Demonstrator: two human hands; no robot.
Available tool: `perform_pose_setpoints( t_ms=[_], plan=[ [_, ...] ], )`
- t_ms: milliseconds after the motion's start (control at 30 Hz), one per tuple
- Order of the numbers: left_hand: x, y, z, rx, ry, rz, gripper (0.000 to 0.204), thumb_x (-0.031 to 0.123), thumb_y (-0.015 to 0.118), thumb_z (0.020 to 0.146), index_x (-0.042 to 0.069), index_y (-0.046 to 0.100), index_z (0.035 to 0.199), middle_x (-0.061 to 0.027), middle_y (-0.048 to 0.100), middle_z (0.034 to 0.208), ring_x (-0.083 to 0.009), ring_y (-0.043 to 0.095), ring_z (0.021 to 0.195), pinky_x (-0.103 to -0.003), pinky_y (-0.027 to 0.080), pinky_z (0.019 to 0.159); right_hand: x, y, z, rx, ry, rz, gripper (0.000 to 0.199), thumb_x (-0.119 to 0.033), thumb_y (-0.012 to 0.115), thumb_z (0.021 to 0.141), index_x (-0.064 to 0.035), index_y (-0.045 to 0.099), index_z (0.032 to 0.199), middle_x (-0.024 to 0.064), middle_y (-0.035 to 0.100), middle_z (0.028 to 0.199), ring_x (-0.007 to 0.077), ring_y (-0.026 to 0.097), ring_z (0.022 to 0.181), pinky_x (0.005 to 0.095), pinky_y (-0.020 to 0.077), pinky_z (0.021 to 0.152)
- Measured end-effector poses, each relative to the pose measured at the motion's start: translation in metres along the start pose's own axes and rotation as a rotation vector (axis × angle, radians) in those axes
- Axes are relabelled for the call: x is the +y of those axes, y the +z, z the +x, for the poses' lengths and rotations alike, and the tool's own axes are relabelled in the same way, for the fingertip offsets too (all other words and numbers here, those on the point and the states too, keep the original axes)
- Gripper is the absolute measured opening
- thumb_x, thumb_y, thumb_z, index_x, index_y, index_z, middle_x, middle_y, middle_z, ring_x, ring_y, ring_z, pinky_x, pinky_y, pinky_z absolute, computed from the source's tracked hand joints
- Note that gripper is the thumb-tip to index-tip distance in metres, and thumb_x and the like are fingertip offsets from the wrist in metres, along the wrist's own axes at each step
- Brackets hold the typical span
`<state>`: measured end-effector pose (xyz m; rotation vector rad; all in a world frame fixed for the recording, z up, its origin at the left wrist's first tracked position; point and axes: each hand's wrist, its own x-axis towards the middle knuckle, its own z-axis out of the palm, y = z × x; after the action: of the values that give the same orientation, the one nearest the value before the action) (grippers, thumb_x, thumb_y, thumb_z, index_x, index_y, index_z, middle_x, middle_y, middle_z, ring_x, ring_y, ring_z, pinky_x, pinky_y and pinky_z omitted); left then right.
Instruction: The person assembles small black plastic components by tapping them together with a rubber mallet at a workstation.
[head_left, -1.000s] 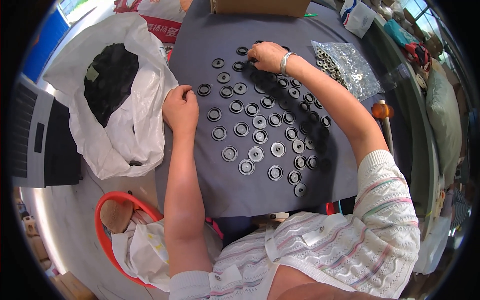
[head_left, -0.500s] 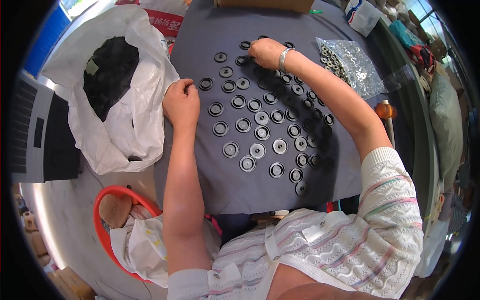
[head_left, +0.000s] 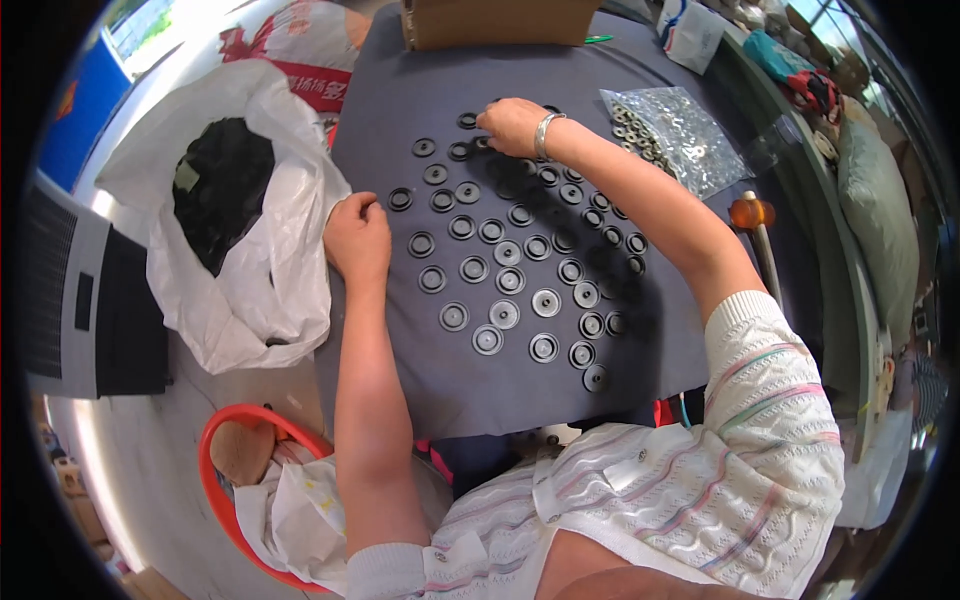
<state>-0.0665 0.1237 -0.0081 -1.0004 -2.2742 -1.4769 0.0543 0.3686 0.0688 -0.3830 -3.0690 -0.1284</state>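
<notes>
Many black round rubber washers [head_left: 505, 285] lie in neat rows on the dark grey surface [head_left: 420, 390]. More rows look possible at the far end, so the laying out seems well along but not finished. The right hand [head_left: 512, 125] reaches to the far rows, its fingers bent down on a washer there; I cannot tell if they pinch it. The left hand [head_left: 356, 238] rests curled in a loose fist at the near left edge of the rows. A moment ago the right hand was a bit farther right.

A white bag [head_left: 240, 230] of black parts sits left of the rows, and a clear bag of metal rings [head_left: 672, 135] sits to the right.
</notes>
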Motion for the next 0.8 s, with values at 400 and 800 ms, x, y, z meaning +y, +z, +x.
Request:
perform_pose_setpoints(
  t_ms=[400,800],
  plan=[
    [0.005,-0.003,0.002,0.081,0.183,0.008,0.011,0.008,0.060,0.076,0.004,0.068,0.083,-0.0109,0.065,0.078,-0.0285,0.062,0.071,-0.037,0.050,0.067,0.089,-0.017,-0.115,0.021,0.356,0.154,0.030,-0.010,0.062,0.075,-0.0042,0.067,0.104,0.0197,0.067,0.094,0.0344,0.064,0.091,0.0391,0.0504,0.083],
    [0.082,0.041,0.012,-0.625,0.495,0.549,0.050,0.041,0.044,0.094,0.009,0.049,0.133,-0.0070,0.045,0.141,-0.0331,0.031,0.135,-0.064,0.021,0.105,0.116,-0.009,-0.176,0.213,0.531,0.212,0.026,-0.002,0.054,0.074,-0.0052,0.070,0.095,0.0202,0.067,0.091,0.0358,0.064,0.089,0.0426,0.0503,0.081]
  ],
)
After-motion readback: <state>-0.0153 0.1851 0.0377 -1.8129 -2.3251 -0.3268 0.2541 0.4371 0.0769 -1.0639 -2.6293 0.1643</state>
